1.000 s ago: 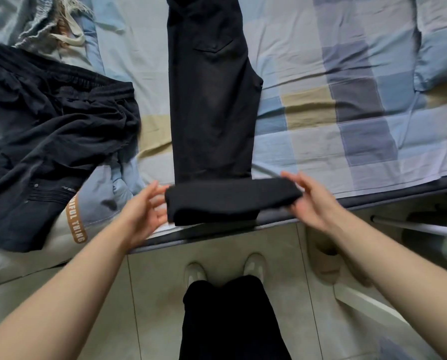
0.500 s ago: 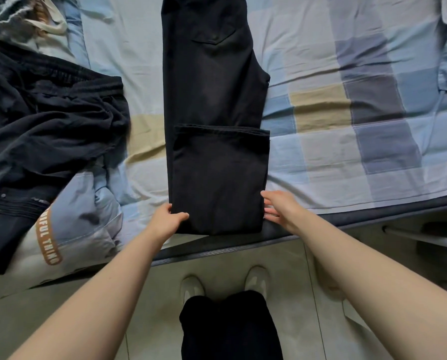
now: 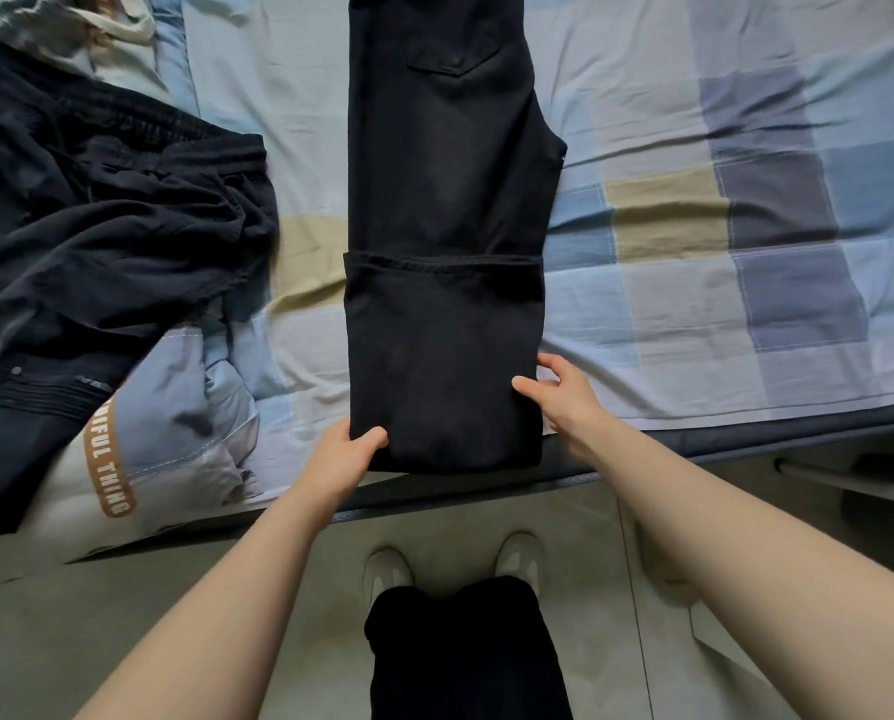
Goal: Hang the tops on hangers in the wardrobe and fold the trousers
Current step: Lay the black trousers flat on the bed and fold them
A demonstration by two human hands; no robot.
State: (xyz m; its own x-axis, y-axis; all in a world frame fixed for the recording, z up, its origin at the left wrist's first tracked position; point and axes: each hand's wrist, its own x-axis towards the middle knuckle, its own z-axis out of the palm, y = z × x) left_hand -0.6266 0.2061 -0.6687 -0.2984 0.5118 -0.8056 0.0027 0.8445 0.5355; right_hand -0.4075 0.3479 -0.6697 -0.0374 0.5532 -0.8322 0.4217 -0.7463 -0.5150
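Observation:
Black trousers [image 3: 445,163] lie lengthwise on the checked bed sheet [image 3: 720,283], their leg ends folded up over the legs into a flat panel [image 3: 442,356] near the bed's front edge. My left hand [image 3: 349,452] grips the panel's near left corner, thumb on top. My right hand [image 3: 564,394] holds the panel's right edge, thumb on the cloth and fingers beside it.
A crumpled dark garment with an elastic waistband [image 3: 86,241] lies on the left. Beneath it is a light blue and white top with brown lettering [image 3: 138,449]. Another light garment with a drawstring [image 3: 97,28] sits at the far left. The floor and my shoes [image 3: 388,569] are below.
One second ago the leg ends were a thin lifted fold between both hands; they now lie flat over the legs. Both hands have closed on the panel's near corners.

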